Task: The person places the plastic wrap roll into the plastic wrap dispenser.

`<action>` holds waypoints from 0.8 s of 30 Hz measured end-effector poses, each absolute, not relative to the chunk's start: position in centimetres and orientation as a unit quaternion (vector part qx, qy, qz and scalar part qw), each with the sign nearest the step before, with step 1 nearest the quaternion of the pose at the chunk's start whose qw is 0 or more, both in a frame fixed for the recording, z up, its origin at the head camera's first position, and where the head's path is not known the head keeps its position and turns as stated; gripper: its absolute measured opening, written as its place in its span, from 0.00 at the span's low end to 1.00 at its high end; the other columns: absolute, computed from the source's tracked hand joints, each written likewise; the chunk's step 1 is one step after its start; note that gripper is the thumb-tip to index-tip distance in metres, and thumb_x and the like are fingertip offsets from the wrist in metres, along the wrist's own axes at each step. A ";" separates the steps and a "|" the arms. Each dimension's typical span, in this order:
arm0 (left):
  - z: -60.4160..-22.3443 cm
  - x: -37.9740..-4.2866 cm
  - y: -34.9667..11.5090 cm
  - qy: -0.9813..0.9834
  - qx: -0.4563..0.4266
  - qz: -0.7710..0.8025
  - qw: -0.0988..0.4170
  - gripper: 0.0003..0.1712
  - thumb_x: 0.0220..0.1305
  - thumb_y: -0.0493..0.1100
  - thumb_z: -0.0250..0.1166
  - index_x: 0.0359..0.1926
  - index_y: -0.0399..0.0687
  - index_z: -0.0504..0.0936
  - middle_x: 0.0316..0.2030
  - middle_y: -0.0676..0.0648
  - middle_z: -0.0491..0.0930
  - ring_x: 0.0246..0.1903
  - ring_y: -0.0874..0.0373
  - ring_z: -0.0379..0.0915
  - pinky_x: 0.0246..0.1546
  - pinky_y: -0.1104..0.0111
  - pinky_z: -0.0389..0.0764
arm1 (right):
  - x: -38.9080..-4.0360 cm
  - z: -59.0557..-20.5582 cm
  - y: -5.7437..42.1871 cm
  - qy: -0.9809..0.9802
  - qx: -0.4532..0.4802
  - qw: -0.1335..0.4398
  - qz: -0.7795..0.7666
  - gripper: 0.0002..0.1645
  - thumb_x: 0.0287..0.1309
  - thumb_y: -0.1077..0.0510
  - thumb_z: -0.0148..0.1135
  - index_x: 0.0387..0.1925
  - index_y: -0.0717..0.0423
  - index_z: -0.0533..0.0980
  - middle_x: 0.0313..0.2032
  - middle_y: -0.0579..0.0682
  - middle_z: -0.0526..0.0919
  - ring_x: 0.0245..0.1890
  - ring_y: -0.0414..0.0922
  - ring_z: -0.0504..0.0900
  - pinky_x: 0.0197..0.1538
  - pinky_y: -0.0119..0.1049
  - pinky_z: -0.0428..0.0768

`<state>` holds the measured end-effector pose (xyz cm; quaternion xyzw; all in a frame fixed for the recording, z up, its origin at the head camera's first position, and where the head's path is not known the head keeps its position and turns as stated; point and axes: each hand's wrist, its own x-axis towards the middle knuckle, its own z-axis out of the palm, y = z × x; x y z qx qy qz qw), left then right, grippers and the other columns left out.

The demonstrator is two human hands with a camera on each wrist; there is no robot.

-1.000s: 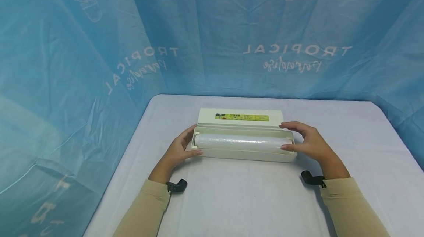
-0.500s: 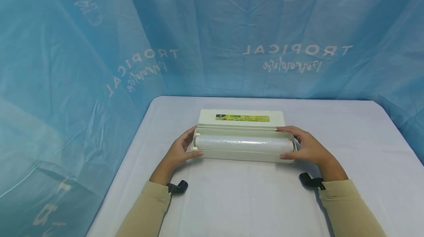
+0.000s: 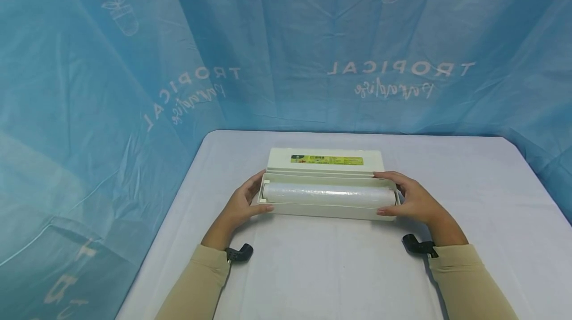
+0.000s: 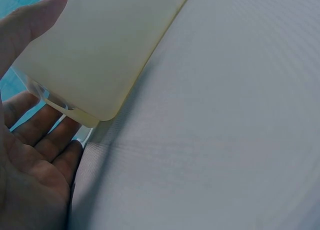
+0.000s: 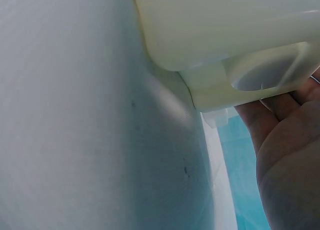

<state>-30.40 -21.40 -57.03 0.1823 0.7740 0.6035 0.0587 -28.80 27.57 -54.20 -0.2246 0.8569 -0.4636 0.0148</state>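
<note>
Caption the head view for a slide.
Left hand and right hand hold an open box at its ends, roll inside.

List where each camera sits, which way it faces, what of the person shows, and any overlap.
Head: on the head, facing forward and down at the open white box and its shiny roll; left hand, right hand and sleeves show.
Left wrist: worn there, faces the box's left end; that hand's thumb and fingers show.
Right wrist: worn there, faces the box's right end; part of the right hand shows.
Shared by both wrist views: box, white cloth, blue curtain.
</note>
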 end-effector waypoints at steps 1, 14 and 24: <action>-57.0 -30.4 -21.4 0.775 0.182 0.602 0.059 0.61 0.53 0.41 0.86 0.82 0.49 0.60 0.79 0.49 0.60 0.78 0.53 0.52 0.76 0.66 0.56 | -28.8 -54.2 27.6 0.857 -0.225 0.014 -0.464 0.56 0.43 0.56 0.90 0.73 0.57 0.72 0.70 0.53 0.73 0.62 0.52 0.73 0.58 0.44 0.78; -57.0 -30.4 -21.4 0.777 0.180 0.601 0.056 0.61 0.52 0.41 0.86 0.82 0.50 0.60 0.79 0.49 0.60 0.78 0.54 0.52 0.75 0.67 0.56 | -28.4 -54.2 27.3 0.833 -0.238 0.004 -0.500 0.56 0.42 0.62 0.89 0.73 0.61 0.71 0.70 0.58 0.72 0.62 0.55 0.72 0.57 0.25 0.74; -56.9 -30.4 -21.5 0.774 0.183 0.604 0.059 0.61 0.53 0.41 0.85 0.82 0.48 0.59 0.79 0.48 0.60 0.78 0.53 0.52 0.76 0.66 0.55 | -28.2 -55.0 27.7 0.790 -0.241 0.022 -0.564 0.59 0.44 0.70 0.86 0.76 0.66 0.64 0.71 0.63 0.68 0.64 0.47 0.71 0.61 0.23 0.73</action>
